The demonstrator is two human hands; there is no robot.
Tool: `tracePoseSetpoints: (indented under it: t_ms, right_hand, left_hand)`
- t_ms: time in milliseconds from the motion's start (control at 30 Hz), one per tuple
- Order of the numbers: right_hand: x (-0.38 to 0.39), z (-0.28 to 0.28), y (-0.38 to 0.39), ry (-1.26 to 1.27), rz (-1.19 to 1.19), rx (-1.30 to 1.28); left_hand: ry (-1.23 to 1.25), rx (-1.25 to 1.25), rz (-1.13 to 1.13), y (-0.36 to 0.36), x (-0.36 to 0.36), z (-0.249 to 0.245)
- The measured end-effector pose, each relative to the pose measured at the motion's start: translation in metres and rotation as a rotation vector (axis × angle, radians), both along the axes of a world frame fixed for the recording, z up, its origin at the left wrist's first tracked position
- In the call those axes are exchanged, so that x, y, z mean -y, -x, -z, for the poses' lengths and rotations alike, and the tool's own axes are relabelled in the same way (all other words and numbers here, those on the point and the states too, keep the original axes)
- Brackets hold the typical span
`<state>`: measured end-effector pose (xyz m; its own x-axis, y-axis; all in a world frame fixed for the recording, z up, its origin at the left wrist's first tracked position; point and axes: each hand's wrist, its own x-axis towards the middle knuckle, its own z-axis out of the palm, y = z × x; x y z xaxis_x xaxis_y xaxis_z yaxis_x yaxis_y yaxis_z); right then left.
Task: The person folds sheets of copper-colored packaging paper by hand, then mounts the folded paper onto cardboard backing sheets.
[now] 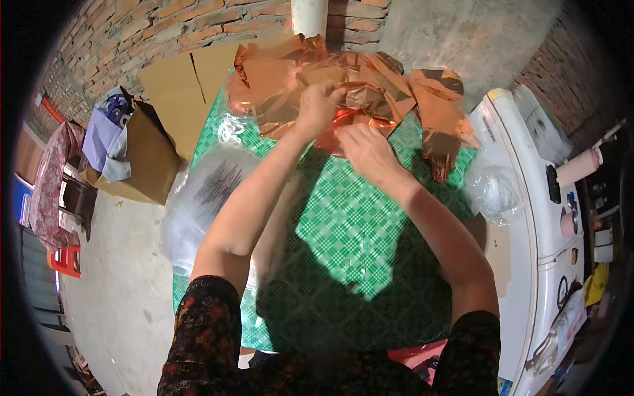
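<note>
A pile of shiny copper-coloured foil sheets [277, 76] lies at the far end of a table covered with a green checked cloth [350, 224]. My left hand [319, 104] pinches a crumpled fold of the foil near the middle of the pile. My right hand [367, 150] presses and grips the near edge of the same foil piece [353, 122], where it glows orange-red. Both arms reach forward over the cloth. More foil [441, 115] spreads off to the right of the pile.
Clear plastic bags [205, 191] lie on the table's left side and another [495, 191] at its right. A brown cardboard box [142, 155] holding cloth stands on the floor at left. Flat cardboard [181, 86] leans on the brick wall. A white appliance [528, 198] stands at right.
</note>
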<state>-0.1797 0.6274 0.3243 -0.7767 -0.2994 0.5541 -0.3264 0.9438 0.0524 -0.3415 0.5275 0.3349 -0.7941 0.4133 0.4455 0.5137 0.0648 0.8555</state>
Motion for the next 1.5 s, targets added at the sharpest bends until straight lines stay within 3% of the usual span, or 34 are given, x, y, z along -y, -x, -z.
tracePoseSetpoints:
  t_ms: [100, 133, 267, 367, 433, 467, 533, 667, 733, 800, 867, 933, 967, 1033, 1133, 1267, 1333, 1400, 1500]
  right_hand:
    - [-0.009, 0.009, 0.02, -0.046, 0.207, 0.092]
    - [-0.011, 0.01, 0.025, -0.027, 0.308, 0.203]
    - [-0.025, -0.004, 0.055, 0.008, 0.581, 0.557]
    - [-0.032, -0.015, 0.081, -0.056, 0.739, 0.801]
    - [-0.037, -0.002, 0.082, 0.073, 0.693, 0.58]
    - [-0.039, 0.0, 0.088, 0.062, 0.71, 0.608]
    - [-0.043, 0.0, 0.098, -0.04, 0.75, 0.625]
    - [-0.054, -0.014, 0.108, 0.104, 0.732, 0.679]
    - [-0.116, 0.044, 0.164, 0.069, 0.433, 0.651]
    - [-0.125, 0.05, 0.178, 0.002, 0.422, 0.67]
    - [-0.082, 0.004, 0.145, -0.095, 0.699, 0.741]
    - [-0.097, 0.022, 0.154, 0.02, 0.638, 0.654]
    - [-0.105, 0.032, 0.159, 0.074, 0.603, 0.613]
    - [-0.073, -0.028, 0.124, 0.256, 0.664, 0.731]
    - [-0.075, -0.033, 0.126, 0.222, 0.65, 0.752]
    - [-0.083, -0.026, 0.134, 0.163, 0.652, 0.527]
    - [-0.105, -0.02, 0.153, 0.378, 0.513, 0.516]
    - [-0.098, -0.039, 0.14, 0.386, 0.492, 0.434]
    - [-0.085, -0.051, 0.12, 0.656, 0.197, 0.351]
  left_hand:
    - [-0.156, -0.027, 0.144, 0.011, -0.013, -0.016]
    - [-0.027, -0.082, 0.062, 0.005, -0.009, -0.034]
    - [-0.156, -0.088, 0.158, 0.009, -0.011, -0.078]
    - [-0.247, -0.058, 0.196, -0.009, 0.006, -0.139]
    - [-0.293, -0.247, 0.233, -0.009, 0.012, -0.172]
    - [-0.313, -0.342, 0.249, -0.008, 0.016, -0.187]
    - [-0.338, -0.097, 0.277, -0.012, 0.027, -0.219]
    - [-0.551, -0.432, 0.329, -0.021, 0.068, -0.262]
    - [-0.623, -0.558, 0.399, -0.031, 0.097, -0.273]
    - [-0.633, -0.632, 0.322, -0.036, 0.122, -0.284]
    - [-0.703, -0.562, 0.051, -0.043, 0.144, -0.288]
    - [-0.796, -0.517, -0.193, -0.033, 0.17, -0.283]
    - [-0.759, -0.547, -0.235, -0.025, 0.187, -0.279]
    - [-0.703, -0.578, -0.312, -0.01, 0.22, -0.272]
    - [-0.569, -0.622, -0.313, 0.004, 0.243, -0.269]
    - [-0.378, -0.695, -0.2, -0.004, 0.235, -0.284]
    - [-0.316, -0.668, -0.141, -0.037, 0.207, -0.293]
    - [-0.242, -0.611, -0.099, -0.057, 0.184, -0.3]
    - [-0.026, -0.567, -0.039, -0.074, 0.173, -0.312]
